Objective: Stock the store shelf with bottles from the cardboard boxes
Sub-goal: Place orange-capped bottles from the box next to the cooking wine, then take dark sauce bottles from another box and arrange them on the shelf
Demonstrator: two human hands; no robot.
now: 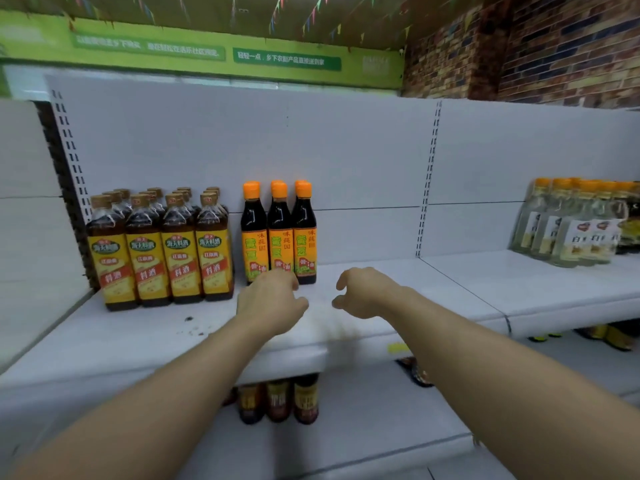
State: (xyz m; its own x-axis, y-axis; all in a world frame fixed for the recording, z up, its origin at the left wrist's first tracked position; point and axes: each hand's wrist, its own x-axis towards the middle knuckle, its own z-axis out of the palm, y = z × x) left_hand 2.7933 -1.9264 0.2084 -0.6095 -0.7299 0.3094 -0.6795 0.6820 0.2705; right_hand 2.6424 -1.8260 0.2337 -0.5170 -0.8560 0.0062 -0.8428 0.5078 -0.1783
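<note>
— Looking at the shelf [398,271], I'd call it partly stocked. The wine bottles [159,251] stand in a block at the left end, four across and several deep. The soy bottles [279,233] stand just beside them, three across with more behind.
— And the rest?
— Bare from the soy bottles to the upright [427,188], so I'd judge a good stretch is left to fill. No boxes in sight from here.
— What are the hands doing?
— Both are out over the shelf and hold nothing. The left hand [270,299] is low in front of the soy bottles, fingers loosely curled; whether it touches them I can't tell. The right hand [360,292] hangs near it over bare shelf, fingers loosely hooked, thumb apart from them.
— The surface?
— White board, flat, with a brown smear [332,330] running over the front lip and dark specks [194,327] nearer the wine bottles.
— And the room?
— White back panel [242,140], a green banner [207,53] above it, a brick wall [519,53] to the right. The next bay holds clear bottles [571,230], and dark bottles [278,400] stand on the level below.
</note>
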